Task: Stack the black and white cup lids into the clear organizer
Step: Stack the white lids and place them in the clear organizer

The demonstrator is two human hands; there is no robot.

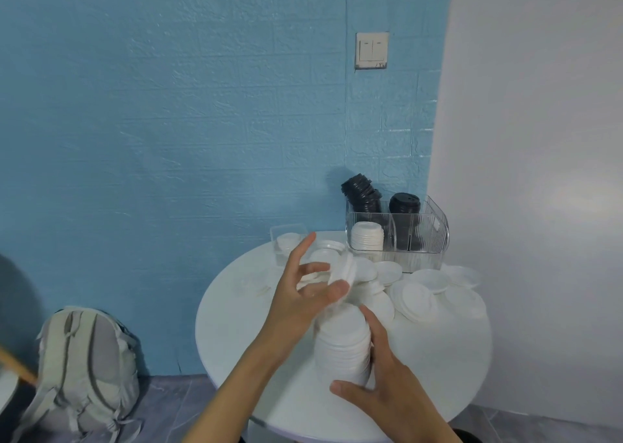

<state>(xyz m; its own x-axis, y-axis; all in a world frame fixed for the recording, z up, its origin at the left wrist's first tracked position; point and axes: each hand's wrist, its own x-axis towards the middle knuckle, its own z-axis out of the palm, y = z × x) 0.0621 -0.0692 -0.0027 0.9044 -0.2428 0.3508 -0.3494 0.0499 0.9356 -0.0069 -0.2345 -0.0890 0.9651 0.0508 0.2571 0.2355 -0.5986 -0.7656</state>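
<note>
My right hand (381,380) wraps around a tall stack of white lids (344,345) standing on the round white table (242,334), thumb curled across its near base and fingers up its right side. My left hand (303,294) is just above that stack, its index finger stretched out and its thumb and other fingers pinching a single white lid (344,269), which is tilted on edge and blurred. Beyond my hands, loose white lids (418,294) lie scattered over the far half of the table, several overlapping, most of them to the right of my left hand. Further out and to the right stands the clear organizer (421,237) at the table's far edge. Its left front compartment holds a short stack of white lids (367,237); behind that a leaning column of black lids (362,195) rises above the rim, and a second stack of black lids (404,203) sits in the compartment to its right. Straight past my left fingertips is a small clear tray (286,237) with a few white lids in it. Down on the floor, well to the left of my left arm, a grey backpack (87,365) leans by the blue wall (168,122), which carries a light switch (372,50).
</note>
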